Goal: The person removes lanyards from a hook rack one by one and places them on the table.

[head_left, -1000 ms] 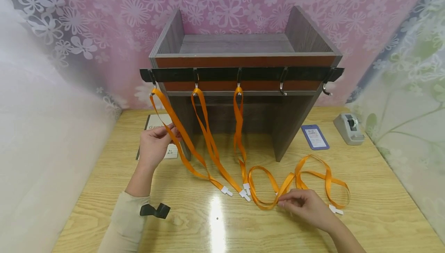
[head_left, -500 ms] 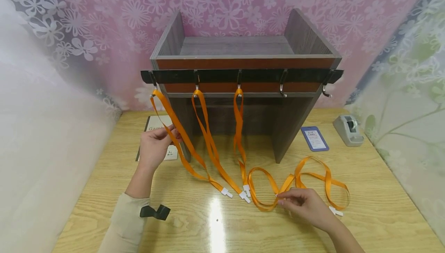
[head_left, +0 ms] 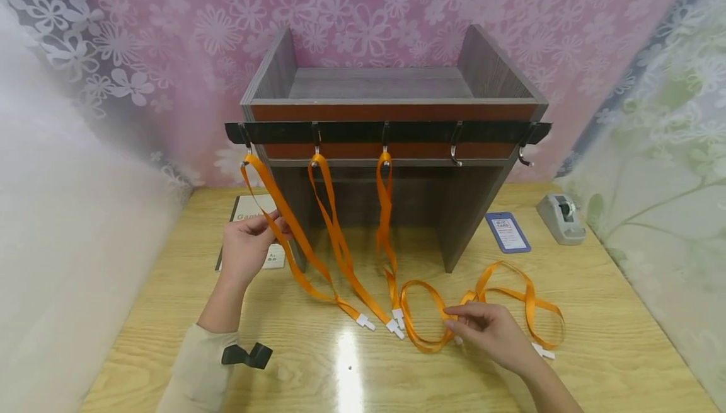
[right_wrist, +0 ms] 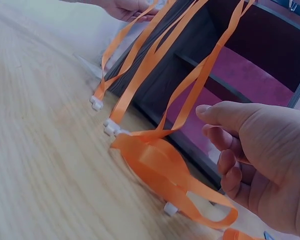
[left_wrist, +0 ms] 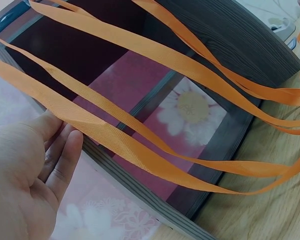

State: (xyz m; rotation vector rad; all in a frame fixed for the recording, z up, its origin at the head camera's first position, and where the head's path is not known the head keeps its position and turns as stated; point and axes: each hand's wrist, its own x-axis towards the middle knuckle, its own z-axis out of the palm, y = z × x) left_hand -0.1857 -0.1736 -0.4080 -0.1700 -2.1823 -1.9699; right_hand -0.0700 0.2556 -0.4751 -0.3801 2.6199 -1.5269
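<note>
Three orange lanyards hang from hooks on a black rail (head_left: 351, 132), their white clip ends reaching the table. My left hand (head_left: 245, 246) pinches the strap of the leftmost lanyard (head_left: 289, 211); in the left wrist view its fingertips meet the strap's edge. Another lanyard (head_left: 406, 315) lies looped on the table at the centre right. My right hand (head_left: 493, 334) is over this loop's right side, thumb and fingers apart with nothing between them in the right wrist view. A further lanyard (head_left: 530, 302) lies loosely coiled to the right, its white clip (head_left: 543, 351) beside my right hand.
The rail is fixed to a grey wooden shelf unit (head_left: 386, 82). Two bare hooks (head_left: 455, 154) are at its right. A blue card holder (head_left: 507, 232) and a grey tape dispenser (head_left: 561, 219) lie at the right, and a notebook (head_left: 275, 257) is behind my left hand.
The right fingers have left the looped lanyard's white clip, which now lies lower, by the loop. The left hand keeps its hold. The head view has shifted slightly.
</note>
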